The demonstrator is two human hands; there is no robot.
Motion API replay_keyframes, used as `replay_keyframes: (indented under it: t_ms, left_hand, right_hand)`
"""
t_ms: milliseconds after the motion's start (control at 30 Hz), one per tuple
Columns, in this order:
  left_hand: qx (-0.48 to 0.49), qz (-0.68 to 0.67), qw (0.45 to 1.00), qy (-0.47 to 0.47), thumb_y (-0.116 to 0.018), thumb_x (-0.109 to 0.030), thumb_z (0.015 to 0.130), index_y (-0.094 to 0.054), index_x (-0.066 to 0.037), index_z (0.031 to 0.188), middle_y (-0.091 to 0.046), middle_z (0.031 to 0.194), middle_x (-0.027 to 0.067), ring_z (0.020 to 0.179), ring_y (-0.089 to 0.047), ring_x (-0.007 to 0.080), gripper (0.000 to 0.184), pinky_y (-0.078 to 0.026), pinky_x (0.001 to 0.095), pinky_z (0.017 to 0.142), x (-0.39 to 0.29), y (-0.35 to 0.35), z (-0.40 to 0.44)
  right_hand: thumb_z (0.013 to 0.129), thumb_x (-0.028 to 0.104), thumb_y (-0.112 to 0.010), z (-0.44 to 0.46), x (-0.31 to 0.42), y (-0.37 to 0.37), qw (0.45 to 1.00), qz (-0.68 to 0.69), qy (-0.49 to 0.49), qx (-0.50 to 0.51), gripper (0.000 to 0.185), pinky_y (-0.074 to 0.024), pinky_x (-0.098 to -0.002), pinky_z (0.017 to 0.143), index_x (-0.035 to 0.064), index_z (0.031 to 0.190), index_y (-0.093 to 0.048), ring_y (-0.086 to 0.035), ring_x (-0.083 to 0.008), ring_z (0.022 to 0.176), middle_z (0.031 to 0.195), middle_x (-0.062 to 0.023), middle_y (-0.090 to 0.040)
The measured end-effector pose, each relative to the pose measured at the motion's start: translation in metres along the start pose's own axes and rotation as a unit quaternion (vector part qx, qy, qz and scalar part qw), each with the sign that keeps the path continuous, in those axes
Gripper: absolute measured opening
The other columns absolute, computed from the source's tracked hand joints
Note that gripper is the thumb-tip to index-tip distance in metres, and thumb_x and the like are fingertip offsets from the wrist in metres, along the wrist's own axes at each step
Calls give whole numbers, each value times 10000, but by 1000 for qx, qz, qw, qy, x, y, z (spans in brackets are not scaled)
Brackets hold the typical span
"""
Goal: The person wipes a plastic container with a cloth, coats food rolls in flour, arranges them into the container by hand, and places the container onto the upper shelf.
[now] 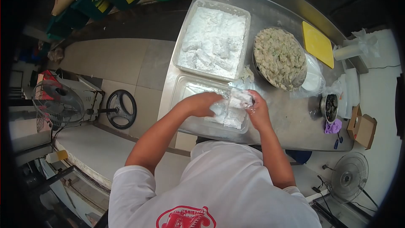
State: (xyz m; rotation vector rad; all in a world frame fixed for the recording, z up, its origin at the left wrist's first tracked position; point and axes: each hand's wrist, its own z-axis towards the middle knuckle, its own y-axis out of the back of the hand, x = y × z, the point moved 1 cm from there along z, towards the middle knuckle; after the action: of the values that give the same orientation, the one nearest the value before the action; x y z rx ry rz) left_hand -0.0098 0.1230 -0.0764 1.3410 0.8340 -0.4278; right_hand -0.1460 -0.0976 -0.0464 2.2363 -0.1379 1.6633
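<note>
My right hand (258, 109) grips a white, flour-coated roll (240, 99) by its right end, above a clear plastic tray (177, 97). A dark spot shows at the gripped end. My left hand (206, 103) hovers over the same tray, fingers loosely bent and dusted white, close to the roll but apparently apart from it. More floured pieces (233, 118) lie in the tray beneath my hands, partly covered by them. Just beyond stands a larger plastic tub (247, 38) of white flour, with several coated pieces lying in its near half.
A large bowl of pale, green-flecked mixture (280, 57) stands right of the tub on the steel table (278, 122). Farther right are a yellow board (318, 44), a small metal bowl (330, 107), a purple cloth (333, 126) and an open cardboard box (363, 128).
</note>
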Motion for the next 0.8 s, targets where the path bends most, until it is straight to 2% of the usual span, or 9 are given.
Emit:
replay_keyframes:
  t_ms: [33, 100, 133, 233, 267, 367, 433, 600, 800]
  left_hand:
    - [1, 4, 1000, -1, -783, -167, 745, -533, -13, 1321, -641, 1200, 223, 1097, -617, 382, 646, -488, 429, 940, 0, 7, -9]
    - [-12, -43, 977, 209, -782, -162, 747, -585, 2, 1251, -646, 1195, 228, 1104, -620, 376, 566, -489, 412, 945, -2, 18, -25]
    - [-2, -95, 969, 228, -768, -151, 760, -613, 17, 1189, -668, 1123, 223, 1050, -639, 364, 486, -490, 396, 918, -9, 23, -28]
    - [34, -172, 950, 258, -753, -149, 773, -602, 18, 1189, -680, 1039, 215, 980, -651, 343, 473, -489, 392, 886, -17, 18, -34]
    - [33, -173, 950, 258, -753, -149, 773, -602, 18, 1189, -680, 1039, 215, 980, -651, 343, 473, -489, 392, 886, -17, 15, -35]
    - [-49, -172, 944, 278, -742, -162, 798, -588, 27, 1197, -668, 1055, 201, 918, -642, 304, 467, -490, 375, 853, -12, 5, -32]
    - [-179, -255, 896, 315, -733, -224, 811, -559, 39, 1233, -615, 1221, 242, 1084, -613, 376, 527, -487, 410, 908, -11, -3, -28]
    - [-203, -204, 911, 295, -710, -262, 850, -549, 35, 1281, -588, 1274, 237, 1175, -570, 376, 546, -459, 411, 985, -4, -13, -10]
    - [-207, -180, 919, 284, -697, -272, 871, -577, 30, 1254, -587, 1266, 242, 1198, -556, 383, 503, -438, 412, 1031, 3, -15, -5]
  right_hand:
    - [805, -103, -675, 2, 2, -7, 1000, 2, 3, -2, 476, -460, -272, 931, 9, 1256, -568, -592, -147, 1056, 1156, -64, -631]
    - [810, -62, -704, 4, 2, -24, 996, -82, 29, 16, 462, -464, -279, 929, 14, 1247, -571, -589, -144, 1059, 1149, -68, -632]
    - [800, -37, -727, 8, -4, -33, 993, -91, 68, 19, 469, -465, -290, 935, 5, 1240, -570, -594, -159, 1054, 1135, -90, -634]
    - [774, -51, -727, 17, 6, -56, 978, -135, 156, 29, 481, -469, -298, 935, 0, 1228, -576, -613, -208, 1040, 1125, -123, -638]
    - [739, -39, -696, 18, 12, -58, 973, -140, 181, 41, 479, -491, -372, 934, 32, 1205, -610, -619, -362, 1060, 1126, -186, -628]
    - [736, -53, -679, 25, 11, -60, 949, -243, 143, 138, 491, -496, -398, 922, 36, 1214, -608, -611, -372, 1065, 1153, -195, -617]
    - [748, -40, -674, 22, 13, -59, 946, -252, 132, 154, 477, -489, -425, 924, 40, 1214, -613, -588, -383, 1091, 1169, -199, -612]
    - [722, 4, -674, 23, 17, -54, 839, -457, 283, 82, 419, -458, -427, 950, 44, 1138, -642, -559, -353, 1113, 1147, -176, -629]
    - [701, 33, -688, 12, 26, -47, 826, -499, 258, 42, 348, -468, -404, 906, 59, 1049, -681, -570, -304, 1026, 1086, -129, -654]
